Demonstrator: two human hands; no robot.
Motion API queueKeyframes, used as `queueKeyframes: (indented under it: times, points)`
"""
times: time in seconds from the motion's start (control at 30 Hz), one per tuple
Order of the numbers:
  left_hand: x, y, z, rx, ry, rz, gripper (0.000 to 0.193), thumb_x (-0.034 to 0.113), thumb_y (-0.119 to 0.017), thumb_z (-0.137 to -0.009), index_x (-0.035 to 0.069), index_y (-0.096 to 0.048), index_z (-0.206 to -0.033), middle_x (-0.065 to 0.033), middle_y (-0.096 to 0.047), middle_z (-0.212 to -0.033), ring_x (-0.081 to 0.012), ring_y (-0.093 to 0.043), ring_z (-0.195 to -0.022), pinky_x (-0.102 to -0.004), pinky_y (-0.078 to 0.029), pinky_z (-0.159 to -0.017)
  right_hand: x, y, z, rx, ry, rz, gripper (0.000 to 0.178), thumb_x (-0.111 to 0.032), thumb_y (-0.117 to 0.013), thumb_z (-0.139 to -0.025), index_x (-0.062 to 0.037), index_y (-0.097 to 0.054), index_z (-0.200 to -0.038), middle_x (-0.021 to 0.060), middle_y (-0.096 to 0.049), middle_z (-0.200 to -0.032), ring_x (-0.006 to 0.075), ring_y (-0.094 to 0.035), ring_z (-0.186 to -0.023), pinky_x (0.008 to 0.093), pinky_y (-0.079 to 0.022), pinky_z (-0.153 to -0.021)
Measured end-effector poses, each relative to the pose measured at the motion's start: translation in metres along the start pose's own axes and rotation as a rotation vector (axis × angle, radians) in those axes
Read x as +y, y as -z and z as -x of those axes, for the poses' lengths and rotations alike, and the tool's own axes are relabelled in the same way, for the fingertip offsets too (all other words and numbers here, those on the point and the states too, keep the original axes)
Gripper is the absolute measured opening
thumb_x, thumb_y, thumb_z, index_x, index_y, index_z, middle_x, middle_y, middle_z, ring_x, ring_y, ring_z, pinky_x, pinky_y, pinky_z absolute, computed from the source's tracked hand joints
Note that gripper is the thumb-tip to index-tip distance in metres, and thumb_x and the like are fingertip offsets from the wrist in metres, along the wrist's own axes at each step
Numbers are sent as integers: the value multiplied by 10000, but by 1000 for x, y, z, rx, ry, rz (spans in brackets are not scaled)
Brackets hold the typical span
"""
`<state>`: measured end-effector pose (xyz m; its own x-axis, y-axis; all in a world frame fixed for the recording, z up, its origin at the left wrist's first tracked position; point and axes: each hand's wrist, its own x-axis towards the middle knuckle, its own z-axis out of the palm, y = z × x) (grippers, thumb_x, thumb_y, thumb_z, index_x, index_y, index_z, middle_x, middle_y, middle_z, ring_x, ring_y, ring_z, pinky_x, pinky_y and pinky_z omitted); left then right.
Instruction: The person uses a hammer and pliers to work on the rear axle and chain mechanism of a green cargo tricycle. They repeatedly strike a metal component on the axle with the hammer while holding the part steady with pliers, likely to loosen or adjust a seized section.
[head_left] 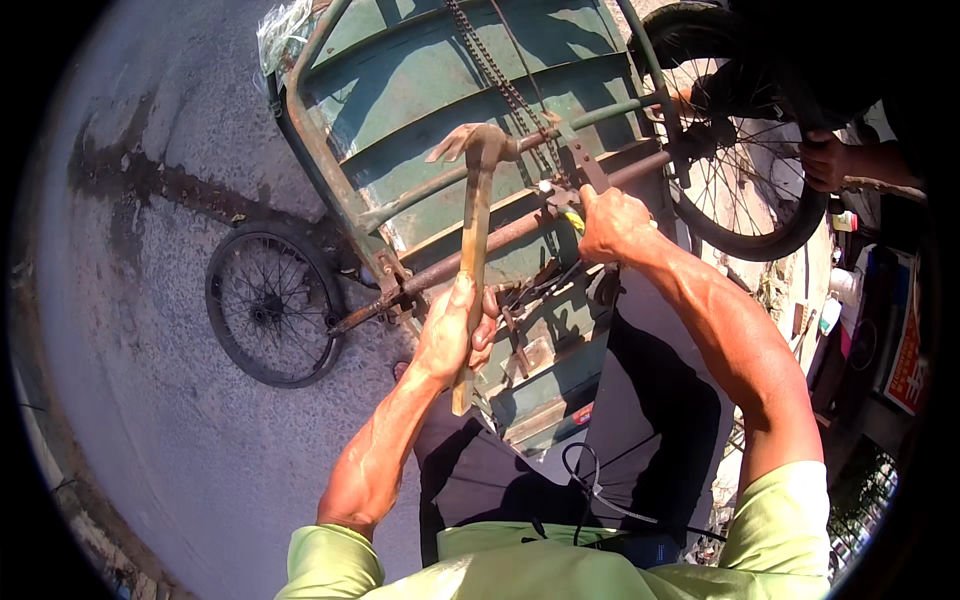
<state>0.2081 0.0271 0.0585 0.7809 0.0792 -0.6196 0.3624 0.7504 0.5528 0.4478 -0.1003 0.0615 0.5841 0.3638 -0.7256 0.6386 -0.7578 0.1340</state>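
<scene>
Left hand (452,335), fingers clamped on a claw hammer (476,230), poised to strike the axle (500,235) that right-hand (612,222) fingers grip; aim matters.

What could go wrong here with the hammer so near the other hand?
The left hand holds the claw hammer raised above the axle, while the right hand grips a part close by. A missed blow might hit those fingers. Another person's hand on the wheel may feel the jolt.

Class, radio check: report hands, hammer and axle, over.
Left hand grips hammer by its handle, head raised near the chain. Right hand on the axle. Another person's hand holds the far wheel.
</scene>
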Motion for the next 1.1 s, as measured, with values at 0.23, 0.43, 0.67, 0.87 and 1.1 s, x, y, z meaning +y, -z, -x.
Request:
queueKeyframes:
  times: [0.23,0.43,0.67,0.87,1.1]
  points:
    - [-31,55,36,128,-57,237,649,685,-352,-1035,59,-496,-942,-25,-440,-569,-133,-386,-379,-303,-369,-356,1,46,27,105,23,-89,493,-140,-647,-746,11,-553,-1207,310,-688,-1086,465,-684,-1046,498,-553,-919]
    - [-143,76,36,226,-61,-706,606,619,-636,-945,18,-576,-980,-99,-620,-674,-194,-631,-591,-367,-493,-562,19,-5,82,207,-80,-622,774,-228,-753,-731,-43,-457,-1422,266,-645,-1190,398,-651,-1116,449,-526,-923]
    - [-168,67,-25,136,136,-1226,475,403,-700,-911,-5,-587,-1126,-262,-720,-949,-449,-707,-908,-548,-537,-809,24,-97,118,170,-94,-1207,587,-153,-710,-776,-66,-529,-1328,44,-601,-955,146,-574,-856,322,-489,-785]
    - [-205,89,-60,175,62,-1437,393,297,-744,-890,5,-566,-1084,-253,-672,-1054,-457,-673,-976,-567,-528,-822,27,-122,109,86,-149,-1152,673,-176,-716,-776,-30,-485,-1391,82,-636,-885,164,-599,-767,330,-503,-724]
    - [-182,59,-61,184,-420,-1542,441,206,-795,-823,27,-593,-1172,-202,-614,-1072,-403,-593,-1052,-497,-505,-886,26,-115,116,-18,-174,-1246,656,-135,-720,-783,-11,-499,-1388,129,-685,-1042,180,-643,-932,338,-518,-859]
